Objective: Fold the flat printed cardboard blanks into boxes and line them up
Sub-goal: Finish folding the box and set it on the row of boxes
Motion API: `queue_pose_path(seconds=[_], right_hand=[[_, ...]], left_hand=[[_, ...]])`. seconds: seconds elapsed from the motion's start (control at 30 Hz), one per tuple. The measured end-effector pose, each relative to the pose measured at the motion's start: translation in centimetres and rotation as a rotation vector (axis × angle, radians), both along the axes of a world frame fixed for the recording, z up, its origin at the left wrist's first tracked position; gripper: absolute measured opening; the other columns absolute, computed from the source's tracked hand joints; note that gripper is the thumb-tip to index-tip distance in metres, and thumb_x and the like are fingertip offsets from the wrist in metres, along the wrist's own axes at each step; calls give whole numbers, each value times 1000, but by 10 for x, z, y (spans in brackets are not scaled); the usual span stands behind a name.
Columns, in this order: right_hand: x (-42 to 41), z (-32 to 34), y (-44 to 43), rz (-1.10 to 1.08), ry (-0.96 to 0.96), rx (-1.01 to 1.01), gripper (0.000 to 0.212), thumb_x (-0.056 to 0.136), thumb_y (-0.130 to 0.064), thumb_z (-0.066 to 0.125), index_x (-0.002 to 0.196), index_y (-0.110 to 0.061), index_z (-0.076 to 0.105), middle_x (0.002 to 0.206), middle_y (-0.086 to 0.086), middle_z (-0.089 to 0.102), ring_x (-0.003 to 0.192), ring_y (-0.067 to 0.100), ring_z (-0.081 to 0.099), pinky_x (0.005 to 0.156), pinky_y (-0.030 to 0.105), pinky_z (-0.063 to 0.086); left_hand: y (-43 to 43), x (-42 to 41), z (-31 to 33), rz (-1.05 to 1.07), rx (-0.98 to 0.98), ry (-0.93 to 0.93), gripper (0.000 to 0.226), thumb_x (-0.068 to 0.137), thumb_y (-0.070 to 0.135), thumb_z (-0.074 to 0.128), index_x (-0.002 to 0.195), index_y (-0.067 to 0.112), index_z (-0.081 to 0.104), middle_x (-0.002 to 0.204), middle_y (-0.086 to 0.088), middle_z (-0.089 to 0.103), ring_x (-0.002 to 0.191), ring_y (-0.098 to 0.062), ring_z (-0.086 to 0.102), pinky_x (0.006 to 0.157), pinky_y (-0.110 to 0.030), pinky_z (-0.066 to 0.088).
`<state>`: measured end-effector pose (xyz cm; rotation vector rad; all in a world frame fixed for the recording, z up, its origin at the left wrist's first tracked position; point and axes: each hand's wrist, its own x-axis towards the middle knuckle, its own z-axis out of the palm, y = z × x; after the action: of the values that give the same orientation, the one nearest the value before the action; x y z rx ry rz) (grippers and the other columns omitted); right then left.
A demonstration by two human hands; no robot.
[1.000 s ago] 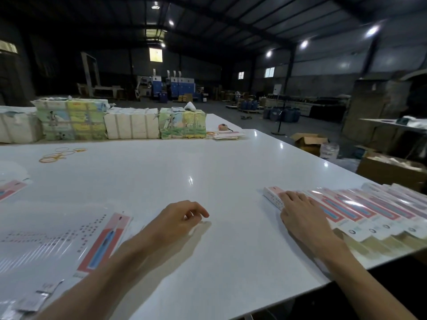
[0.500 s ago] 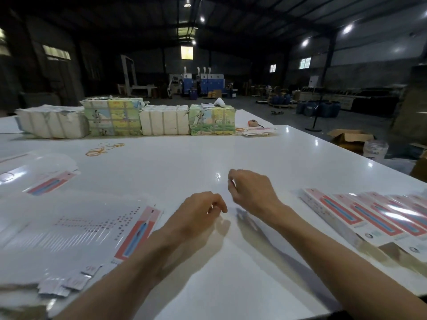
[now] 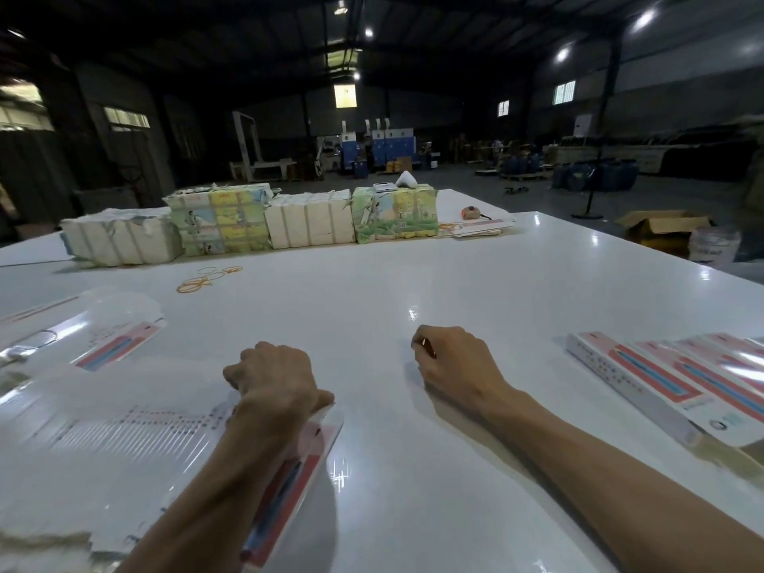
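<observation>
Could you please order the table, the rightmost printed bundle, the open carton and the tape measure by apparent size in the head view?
1. white table
2. rightmost printed bundle and open carton: too alike to rank, and the carton is farther
3. orange tape measure

Dim hall, ceiling lamps, table (image 3: 372, 291) glare, blurred warped edges

— What kind of place is this?
— A factory hall or warehouse: a high, dark steel roof with ceiling lamps (image 3: 645, 19), a concrete floor (image 3: 475, 179), blue machines (image 3: 392, 144) at the far wall, blue drums (image 3: 595, 175), and an open carton (image 3: 661, 227).
— And up close?
— A big white worktop (image 3: 372, 291) with wrapped bundles (image 3: 306, 219), flat printed blanks (image 3: 124, 440), and printed boxes (image 3: 661, 374) in a row.
</observation>
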<state>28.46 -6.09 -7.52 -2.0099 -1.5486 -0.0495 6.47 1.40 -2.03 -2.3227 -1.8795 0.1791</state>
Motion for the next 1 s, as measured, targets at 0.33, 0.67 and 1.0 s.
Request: queue_pose_path(seconds=[0.33,0.67,1.0], right_hand=[[0,2,-4,29,74,-1,18,99,-21,51,95,-25,68,84,-8,73,82,17,70,81,38,56],[0,2,-3,43,73,1,19,99,-20,51,96,-24,69,88,-9,73,85,16,70,83,39,55],[-6,14,-2,176,298,261,18,109,-29,52,106,-19,67,79,-3,71,68,18,65,73,38,57]], left_hand=[[1,-14,10,58,-65,-102,73,79,74,75,116,12,62,115,-7,63,111,-24,61,94,-35,53],[21,-25,9,-73,-79,-350,94,75,64,85,139,8,43,136,-12,56,116,-27,57,94,-38,53],[24,-2,24,-299,-263,-1554,23,92,35,79,105,16,77,88,-2,81,81,-20,79,72,-36,62]])
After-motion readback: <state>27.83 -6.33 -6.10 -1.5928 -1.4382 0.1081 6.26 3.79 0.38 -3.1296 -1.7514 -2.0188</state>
